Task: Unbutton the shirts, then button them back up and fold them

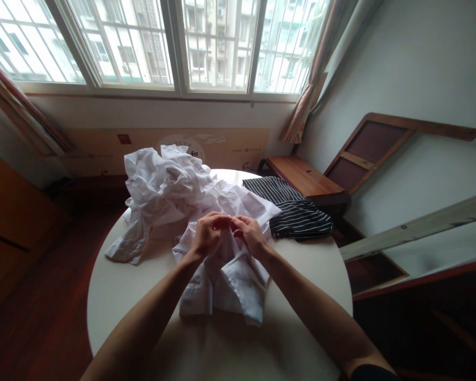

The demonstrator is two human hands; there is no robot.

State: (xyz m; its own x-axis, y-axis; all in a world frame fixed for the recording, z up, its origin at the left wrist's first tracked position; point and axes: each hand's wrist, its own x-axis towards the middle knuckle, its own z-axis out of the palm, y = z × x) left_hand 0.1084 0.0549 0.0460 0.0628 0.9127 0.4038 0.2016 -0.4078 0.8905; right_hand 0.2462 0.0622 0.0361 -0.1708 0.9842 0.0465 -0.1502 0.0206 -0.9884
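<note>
Over the middle of a round white table, a white shirt lies loosely spread, its lower part hanging toward me in folds. My left hand and my right hand meet at the fingertips, each pinching the shirt's fabric. The exact spot they grip is small and partly hidden by the fingers. Just beyond and to the left rises a crumpled heap of white clothes. To the right of the shirt rests a folded black garment with white stripes.
Behind the table a wooden bench stands near the right wall, with a brown wooden frame leaning there. A long printed cardboard box lies under the barred window. A wooden cabinet is at the left.
</note>
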